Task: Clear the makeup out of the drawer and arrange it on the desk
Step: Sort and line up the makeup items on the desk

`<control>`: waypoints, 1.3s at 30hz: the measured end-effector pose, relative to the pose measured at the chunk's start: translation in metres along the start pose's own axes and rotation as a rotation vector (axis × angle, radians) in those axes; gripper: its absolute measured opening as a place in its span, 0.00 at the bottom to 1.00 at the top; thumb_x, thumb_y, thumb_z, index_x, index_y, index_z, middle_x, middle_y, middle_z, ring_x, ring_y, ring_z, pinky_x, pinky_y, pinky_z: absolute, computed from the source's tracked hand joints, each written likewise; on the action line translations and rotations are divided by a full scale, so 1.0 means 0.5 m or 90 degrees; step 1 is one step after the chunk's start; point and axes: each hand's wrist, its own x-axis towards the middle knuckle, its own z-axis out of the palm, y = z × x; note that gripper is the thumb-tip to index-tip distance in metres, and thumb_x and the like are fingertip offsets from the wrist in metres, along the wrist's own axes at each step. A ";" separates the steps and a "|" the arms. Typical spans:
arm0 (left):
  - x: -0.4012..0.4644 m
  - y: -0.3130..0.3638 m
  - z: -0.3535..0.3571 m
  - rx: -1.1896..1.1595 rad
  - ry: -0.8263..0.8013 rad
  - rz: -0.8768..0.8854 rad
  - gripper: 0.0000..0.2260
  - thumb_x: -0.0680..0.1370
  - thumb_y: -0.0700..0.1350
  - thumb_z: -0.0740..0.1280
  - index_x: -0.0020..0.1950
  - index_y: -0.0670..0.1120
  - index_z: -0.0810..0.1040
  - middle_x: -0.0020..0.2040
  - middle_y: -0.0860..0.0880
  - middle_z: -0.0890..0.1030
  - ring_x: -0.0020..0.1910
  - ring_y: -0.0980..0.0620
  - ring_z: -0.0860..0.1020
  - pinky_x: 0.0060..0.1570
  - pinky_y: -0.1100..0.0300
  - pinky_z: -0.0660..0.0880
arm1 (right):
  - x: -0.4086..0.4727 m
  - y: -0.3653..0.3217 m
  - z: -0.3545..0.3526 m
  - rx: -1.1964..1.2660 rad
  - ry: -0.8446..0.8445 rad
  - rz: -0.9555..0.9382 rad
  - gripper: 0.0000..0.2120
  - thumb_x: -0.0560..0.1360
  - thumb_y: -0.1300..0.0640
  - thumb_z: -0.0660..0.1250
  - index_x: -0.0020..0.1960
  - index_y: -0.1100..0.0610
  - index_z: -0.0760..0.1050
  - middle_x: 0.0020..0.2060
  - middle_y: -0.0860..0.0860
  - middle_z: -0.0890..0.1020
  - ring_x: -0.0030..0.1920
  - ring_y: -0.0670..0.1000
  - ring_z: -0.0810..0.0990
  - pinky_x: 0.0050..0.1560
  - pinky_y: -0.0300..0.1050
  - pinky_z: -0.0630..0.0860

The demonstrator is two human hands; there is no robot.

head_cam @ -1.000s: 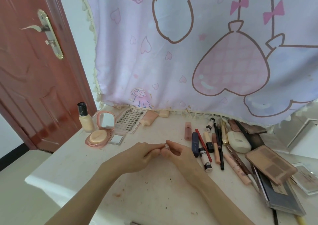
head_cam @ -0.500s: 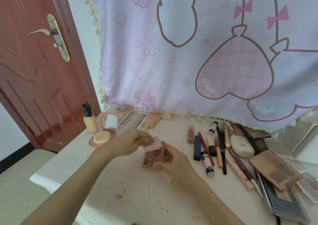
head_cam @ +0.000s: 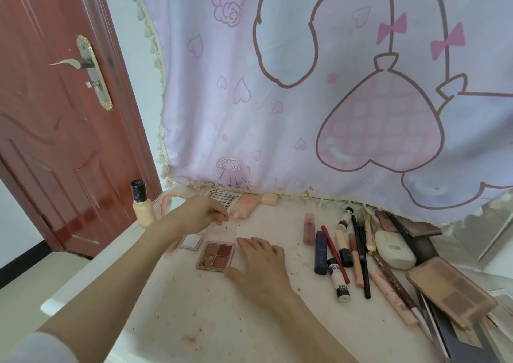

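Note:
A small four-pan eyeshadow palette (head_cam: 216,255) lies open on the white desk (head_cam: 194,312), its clear lid (head_cam: 224,231) standing up at the far side. My left hand (head_cam: 198,212) pinches the top edge of that lid with its fingertips. To the palette's right my right hand (head_cam: 262,265) rests flat on the desk, with thumb and forefinger touching the palette's right edge.
Behind my left arm stand a foundation bottle (head_cam: 143,210), a pink compact (head_cam: 166,203), a lash tray (head_cam: 225,198) and a small square mirror (head_cam: 191,242). Several lip tubes and pencils (head_cam: 341,254), a white case (head_cam: 394,251) and brown palettes (head_cam: 449,293) lie right. A curtain hangs behind.
Both hands held the palette in the air and opened it; now it lies on the desk near the small mirror, lid raised. The camera has come closer.

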 end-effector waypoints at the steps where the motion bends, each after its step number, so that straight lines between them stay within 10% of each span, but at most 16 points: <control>1: 0.003 -0.003 -0.001 0.004 0.008 -0.001 0.08 0.77 0.36 0.64 0.51 0.42 0.83 0.45 0.49 0.83 0.45 0.56 0.77 0.43 0.76 0.67 | 0.004 -0.001 0.004 -0.011 -0.008 0.000 0.31 0.77 0.39 0.55 0.75 0.51 0.55 0.74 0.45 0.59 0.75 0.46 0.51 0.72 0.49 0.44; 10: 0.014 -0.008 0.012 -0.004 0.118 0.009 0.07 0.76 0.37 0.66 0.51 0.42 0.83 0.48 0.46 0.82 0.45 0.51 0.76 0.43 0.67 0.65 | 0.016 -0.006 0.022 -0.072 -0.022 0.001 0.33 0.76 0.37 0.40 0.76 0.52 0.52 0.77 0.47 0.52 0.76 0.47 0.45 0.73 0.55 0.33; 18: -0.044 -0.010 0.051 0.122 0.186 0.064 0.15 0.79 0.42 0.62 0.65 0.44 0.74 0.65 0.45 0.74 0.65 0.44 0.71 0.64 0.53 0.68 | 0.005 -0.010 0.019 -0.098 -0.052 -0.002 0.52 0.58 0.33 0.21 0.77 0.53 0.45 0.77 0.49 0.45 0.76 0.49 0.40 0.72 0.54 0.31; 25: -0.086 0.056 0.136 0.223 0.180 0.179 0.21 0.79 0.52 0.51 0.63 0.43 0.73 0.60 0.44 0.79 0.59 0.40 0.77 0.50 0.47 0.77 | -0.084 0.031 -0.072 0.128 -0.035 0.036 0.23 0.82 0.50 0.48 0.76 0.55 0.53 0.76 0.48 0.51 0.76 0.45 0.45 0.72 0.39 0.42; 30: -0.080 0.187 0.225 0.142 0.092 0.251 0.35 0.77 0.63 0.34 0.72 0.46 0.64 0.72 0.50 0.66 0.72 0.47 0.62 0.68 0.51 0.64 | -0.189 0.134 -0.205 0.090 0.219 0.075 0.17 0.79 0.54 0.59 0.67 0.53 0.69 0.67 0.47 0.70 0.68 0.45 0.65 0.68 0.33 0.56; 34: -0.055 0.244 0.293 0.088 0.061 0.208 0.45 0.65 0.72 0.25 0.76 0.53 0.45 0.74 0.61 0.42 0.73 0.60 0.40 0.73 0.60 0.43 | -0.274 0.238 -0.267 -0.025 0.280 0.216 0.21 0.75 0.49 0.65 0.66 0.54 0.71 0.65 0.49 0.72 0.66 0.49 0.66 0.65 0.36 0.57; 39: -0.058 0.253 0.311 0.088 0.057 0.152 0.39 0.67 0.67 0.33 0.76 0.54 0.45 0.76 0.60 0.45 0.74 0.61 0.42 0.71 0.62 0.40 | -0.336 0.310 -0.262 -0.073 0.148 0.372 0.36 0.72 0.36 0.62 0.74 0.51 0.57 0.72 0.49 0.61 0.71 0.53 0.59 0.70 0.49 0.59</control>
